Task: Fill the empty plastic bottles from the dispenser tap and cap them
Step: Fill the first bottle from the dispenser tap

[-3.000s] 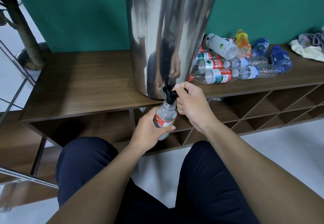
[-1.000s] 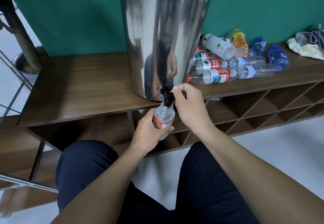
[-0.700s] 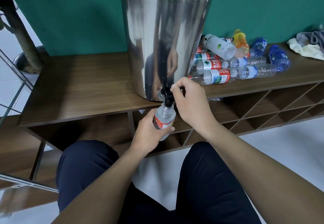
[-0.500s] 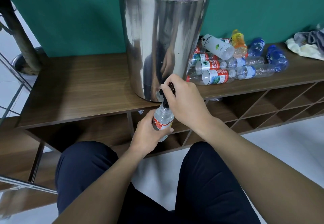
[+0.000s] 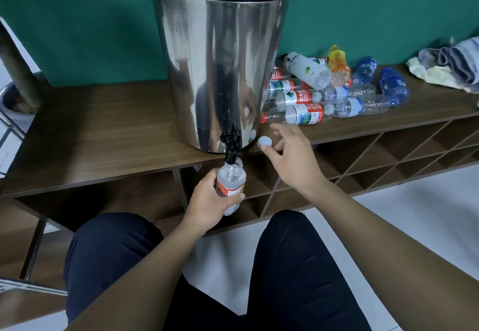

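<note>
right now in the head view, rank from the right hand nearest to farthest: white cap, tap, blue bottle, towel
1. white cap, at the right hand's fingertips
2. tap, to its left
3. blue bottle, far right on the shelf
4. towel, at the right end

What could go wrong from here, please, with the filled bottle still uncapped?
The left hand holds the open bottle under the tap, beyond the shelf edge; tilting it could spill water. The white cap lies at the shelf's front edge, so the reaching right hand might knock it off.
</note>
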